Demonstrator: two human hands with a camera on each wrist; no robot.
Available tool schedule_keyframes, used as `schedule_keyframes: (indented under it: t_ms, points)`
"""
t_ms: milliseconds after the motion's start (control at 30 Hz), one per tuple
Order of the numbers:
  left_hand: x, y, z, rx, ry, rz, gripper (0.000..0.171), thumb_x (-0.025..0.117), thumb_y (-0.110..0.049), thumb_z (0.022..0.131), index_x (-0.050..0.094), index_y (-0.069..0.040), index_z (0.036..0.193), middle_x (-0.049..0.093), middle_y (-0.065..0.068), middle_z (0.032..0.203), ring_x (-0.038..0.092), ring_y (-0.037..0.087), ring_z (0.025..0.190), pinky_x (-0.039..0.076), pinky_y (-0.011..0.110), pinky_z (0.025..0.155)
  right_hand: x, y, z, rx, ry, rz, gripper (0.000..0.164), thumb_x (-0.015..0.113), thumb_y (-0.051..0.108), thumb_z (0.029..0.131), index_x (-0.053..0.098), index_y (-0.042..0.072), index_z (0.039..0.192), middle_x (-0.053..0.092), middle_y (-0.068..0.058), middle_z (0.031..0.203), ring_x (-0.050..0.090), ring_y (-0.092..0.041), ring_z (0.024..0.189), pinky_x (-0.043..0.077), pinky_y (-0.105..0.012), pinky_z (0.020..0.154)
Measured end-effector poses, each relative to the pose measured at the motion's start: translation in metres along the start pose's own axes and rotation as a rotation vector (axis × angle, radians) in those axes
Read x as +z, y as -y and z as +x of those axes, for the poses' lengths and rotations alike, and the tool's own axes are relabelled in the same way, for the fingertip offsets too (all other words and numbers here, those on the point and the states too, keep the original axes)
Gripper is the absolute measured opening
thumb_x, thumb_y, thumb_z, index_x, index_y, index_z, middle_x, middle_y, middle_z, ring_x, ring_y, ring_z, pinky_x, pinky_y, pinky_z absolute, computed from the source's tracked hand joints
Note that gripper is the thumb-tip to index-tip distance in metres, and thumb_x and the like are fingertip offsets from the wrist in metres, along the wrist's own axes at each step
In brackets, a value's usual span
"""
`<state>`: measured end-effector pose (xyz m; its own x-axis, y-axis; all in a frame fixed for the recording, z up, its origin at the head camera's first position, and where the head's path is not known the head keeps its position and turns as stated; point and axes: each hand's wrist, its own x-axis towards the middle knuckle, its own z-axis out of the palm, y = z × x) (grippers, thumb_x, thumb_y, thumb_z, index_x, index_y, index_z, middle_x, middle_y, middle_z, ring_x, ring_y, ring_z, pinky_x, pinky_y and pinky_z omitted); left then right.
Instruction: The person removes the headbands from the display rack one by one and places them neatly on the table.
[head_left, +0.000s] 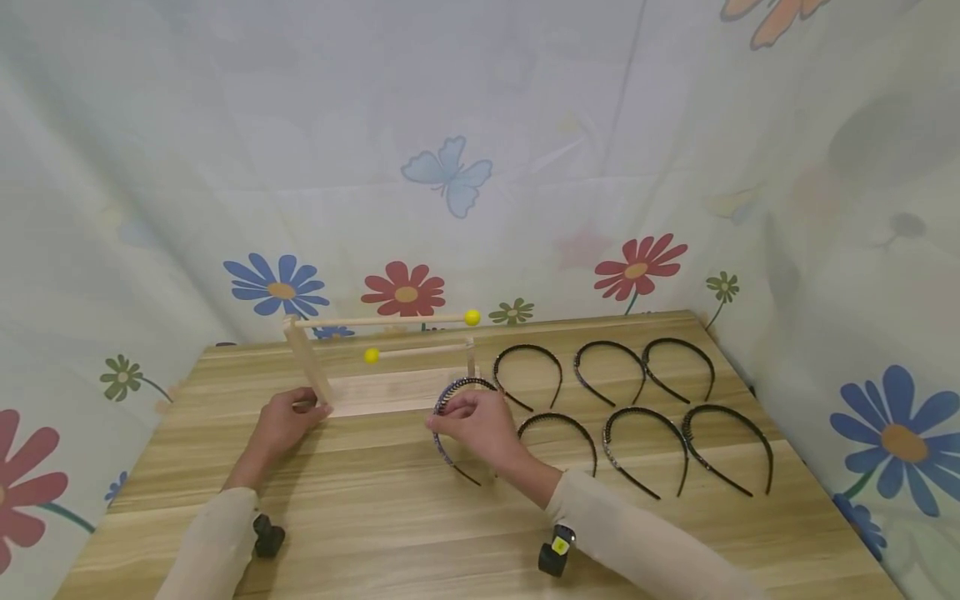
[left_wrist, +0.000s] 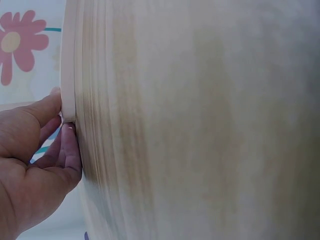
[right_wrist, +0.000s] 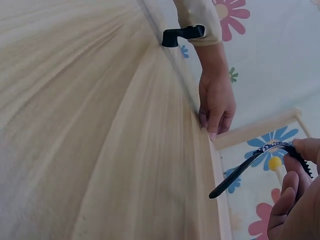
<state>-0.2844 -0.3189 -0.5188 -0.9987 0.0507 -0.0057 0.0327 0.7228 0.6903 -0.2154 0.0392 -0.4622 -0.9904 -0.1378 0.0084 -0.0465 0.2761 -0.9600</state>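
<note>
A light wooden stand (head_left: 390,392) has a flat base, two uprights and two horizontal rods, each tipped by a yellow ball (head_left: 472,317). At the base's left end, my left hand (head_left: 283,423) pinches the board's corner; the left wrist view shows thumb and fingers (left_wrist: 71,150) on either side of its end. Between thumb and fingers, my right hand (head_left: 480,425) holds a dark, beaded headband (head_left: 459,385) just in front of the stand's right end. In the right wrist view, the headband (right_wrist: 240,171) is off the table, one tip free, and its comb teeth show near the fingers.
Several similar dark headbands (head_left: 527,347) lie in two rows on the right of the wooden table (head_left: 360,517). One front-row headband (head_left: 558,416) is partly hidden by my right hand. A flowered curtain (head_left: 525,225) hangs behind and at both sides.
</note>
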Motion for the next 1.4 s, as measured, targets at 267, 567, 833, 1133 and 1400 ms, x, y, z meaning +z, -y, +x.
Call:
schedule_keyframes:
  t_ms: [267,567,833,1133,1400]
  points:
    - [0.0,0.0,0.0,-0.021,-0.002,0.0,0.051,0.068,-0.027,0.1,0.058,0.007,0.137,0.062,0.03,0.134,0.064,0.044,0.119,0.056,0.054,0.093,0.012,-0.009,-0.001,0.062,-0.008,-0.012,0.024,0.09,0.034,0.078,0.076,0.015,0.084,0.073,0.005,0.077,0.067,-0.01,0.071,0.054,-0.027,0.061]
    - [0.001,-0.001,-0.001,-0.009,-0.005,-0.012,0.05,0.069,-0.027,0.1,0.059,0.007,0.136,0.063,0.029,0.132,0.066,0.043,0.117,0.056,0.053,0.092,0.021,-0.019,0.003,0.073,-0.019,-0.037,0.024,0.092,0.033,0.076,0.076,0.015,0.079,0.072,0.005,0.074,0.066,-0.009,0.07,0.053,-0.027,0.061]
    - [0.001,0.0,-0.001,0.006,-0.009,-0.009,0.05,0.069,-0.027,0.1,0.059,0.007,0.135,0.064,0.029,0.131,0.066,0.043,0.116,0.057,0.054,0.092,0.027,-0.024,0.003,0.086,-0.001,-0.045,0.021,0.09,0.029,0.079,0.076,0.013,0.078,0.071,0.005,0.072,0.063,-0.009,0.067,0.051,-0.026,0.059]
    - [0.0,-0.004,-0.003,-0.01,-0.007,-0.026,0.051,0.069,-0.028,0.1,0.059,0.008,0.136,0.064,0.03,0.131,0.066,0.044,0.116,0.058,0.05,0.091,0.031,-0.031,0.004,0.115,0.012,-0.023,0.022,0.089,0.033,0.079,0.079,0.014,0.084,0.075,0.005,0.077,0.067,-0.008,0.072,0.054,-0.025,0.062]
    - [0.0,-0.004,-0.003,0.002,-0.013,-0.024,0.05,0.069,-0.026,0.1,0.059,0.008,0.135,0.065,0.029,0.129,0.066,0.044,0.116,0.058,0.052,0.091,0.031,-0.033,0.001,0.131,0.027,-0.027,0.027,0.087,0.032,0.081,0.081,0.011,0.097,0.078,0.002,0.087,0.071,-0.01,0.082,0.057,-0.027,0.069]
